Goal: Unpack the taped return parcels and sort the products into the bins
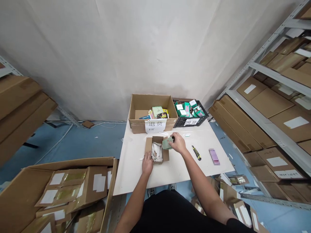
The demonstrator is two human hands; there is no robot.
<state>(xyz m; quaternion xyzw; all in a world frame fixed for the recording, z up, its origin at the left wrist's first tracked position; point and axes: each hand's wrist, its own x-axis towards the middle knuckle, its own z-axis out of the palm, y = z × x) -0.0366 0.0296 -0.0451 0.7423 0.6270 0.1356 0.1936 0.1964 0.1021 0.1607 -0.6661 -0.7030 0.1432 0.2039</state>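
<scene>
On the white table stands a small open cardboard box (166,156) with crumpled white paper (156,152) inside. My left hand (147,164) grips the near left side of this box, its fingers over the flap. A small light green box (166,143) is in my right hand (178,142), held over the right side of the cardboard box. The fingers wrap round the green box's right end, and part of it is hidden by them. To the right of my right hand lies a black and yellow utility knife (196,153).
At the table's back stand a large labelled carton (137,126) with small packages and a black crate (178,122) of green-and-white boxes. A blurred purple item (214,157) lies right. A big carton of parcels (113,181) stands left; loaded shelves (267,116) rise right.
</scene>
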